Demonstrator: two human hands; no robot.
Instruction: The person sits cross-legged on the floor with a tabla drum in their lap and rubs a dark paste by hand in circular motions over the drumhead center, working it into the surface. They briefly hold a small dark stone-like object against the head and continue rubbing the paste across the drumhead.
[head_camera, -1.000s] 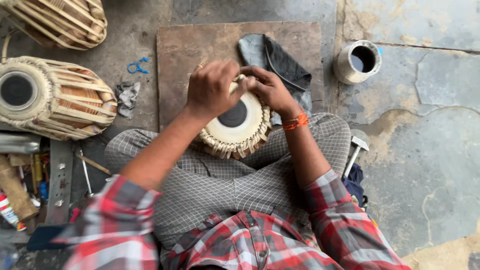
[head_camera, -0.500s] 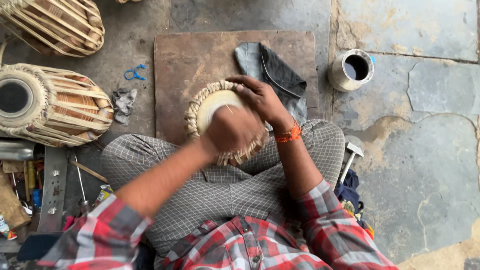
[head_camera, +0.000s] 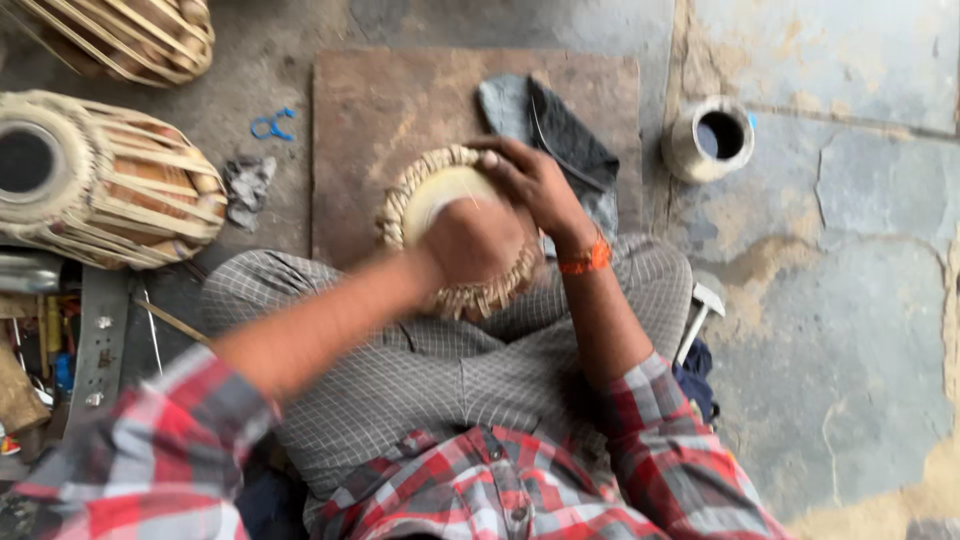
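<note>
Since the earlier frame, the left hand (head_camera: 478, 240) has slid down over the near part of the pale drumhead, its fingers too blurred to tell whether curled or flat. Right hand (head_camera: 530, 180), fingers bent, grips the far rim of the small round drum with woven tan lacing (head_camera: 440, 195), which rests tilted on the person's lap at the near edge of a brown stone slab (head_camera: 390, 110). Grey folded cloth (head_camera: 560, 130) lies just behind the hand; a larger strapped wooden drum (head_camera: 100, 185) lies well apart, left.
</note>
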